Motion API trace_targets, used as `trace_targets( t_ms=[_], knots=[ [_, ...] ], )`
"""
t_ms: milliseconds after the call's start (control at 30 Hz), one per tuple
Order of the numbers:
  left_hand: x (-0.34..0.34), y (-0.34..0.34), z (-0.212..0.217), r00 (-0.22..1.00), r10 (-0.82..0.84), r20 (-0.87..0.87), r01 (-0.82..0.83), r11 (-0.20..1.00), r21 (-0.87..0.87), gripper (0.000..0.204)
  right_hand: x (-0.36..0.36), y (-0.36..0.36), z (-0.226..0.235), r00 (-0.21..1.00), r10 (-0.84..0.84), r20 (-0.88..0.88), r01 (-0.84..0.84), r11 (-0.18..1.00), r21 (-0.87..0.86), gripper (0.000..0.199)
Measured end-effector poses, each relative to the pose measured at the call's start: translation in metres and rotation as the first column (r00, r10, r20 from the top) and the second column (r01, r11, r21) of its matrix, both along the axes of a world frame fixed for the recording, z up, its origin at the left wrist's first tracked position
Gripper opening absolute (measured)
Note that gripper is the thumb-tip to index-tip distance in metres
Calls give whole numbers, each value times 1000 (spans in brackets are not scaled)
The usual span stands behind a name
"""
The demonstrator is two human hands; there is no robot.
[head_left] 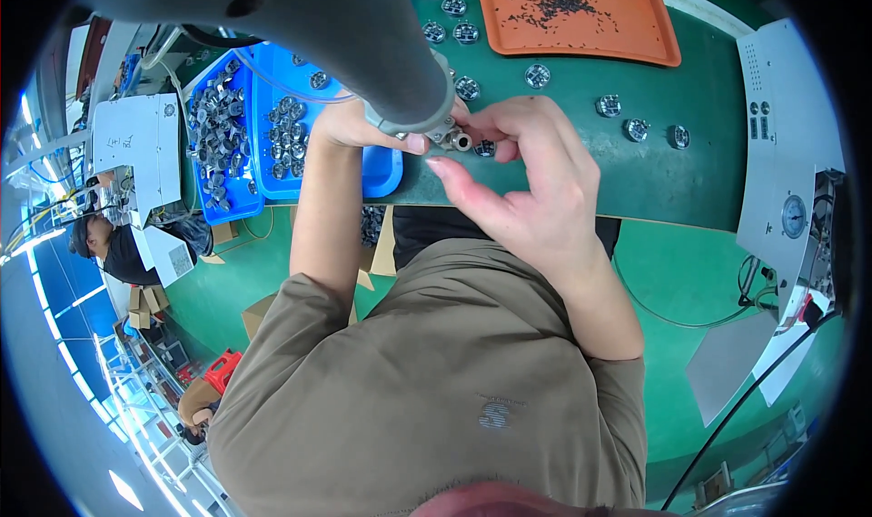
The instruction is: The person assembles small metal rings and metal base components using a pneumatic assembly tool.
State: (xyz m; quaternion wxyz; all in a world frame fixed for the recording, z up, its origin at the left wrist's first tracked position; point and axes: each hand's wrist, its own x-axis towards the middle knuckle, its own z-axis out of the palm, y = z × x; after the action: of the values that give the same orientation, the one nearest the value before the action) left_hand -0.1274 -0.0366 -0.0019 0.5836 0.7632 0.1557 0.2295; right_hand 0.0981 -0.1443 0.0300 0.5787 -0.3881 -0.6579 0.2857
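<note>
Hiding partly behind tube [400,59]: L fingers [414,143], grip unclear; R fingers [505,116] parted nr fitting [461,142]

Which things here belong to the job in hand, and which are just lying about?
Job, apparently:
metal fitting between left hand and right hand
round parts on green bench
blue trays of parts
orange tray, small black pieces

Lying about, likely:
cardboard boxes
red plastic item

Close head-height fisheye, downward over green bench [672,181]
</note>
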Motion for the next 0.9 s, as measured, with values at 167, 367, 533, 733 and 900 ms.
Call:
trace_targets(
  t_ms=[167, 367, 533, 733, 900],
  knots=[
    [1, -6, 3, 998, 54, -35, -55, 998, -13, 49, 2, -2, -4, 990, 7, 140, -11, 1000, 26, 25],
    [-2, -5, -3, 994, 71, -83, -72, 997, -10, 52, 0, 2, -6, 996, 13, 93, -25, 992, 126, 25],
    [0, -5, -2, 995, 64, -73, -68, 996, -63, 51, -2, -4, -4, 999, 1, 50, -4, 997, 71, 25],
    [4, -5, 4, 998, 67, -21, -68, 996, -64, 47, -1, 1, -10, 999, 29, 17, -31, 992, 121, 25],
    [2, -3, 3, 993, 103, 53, -102, 995, -19, 47, -5, 5, -8, 1000, 23, 1, -23, 990, 141, 23]
  ],
)
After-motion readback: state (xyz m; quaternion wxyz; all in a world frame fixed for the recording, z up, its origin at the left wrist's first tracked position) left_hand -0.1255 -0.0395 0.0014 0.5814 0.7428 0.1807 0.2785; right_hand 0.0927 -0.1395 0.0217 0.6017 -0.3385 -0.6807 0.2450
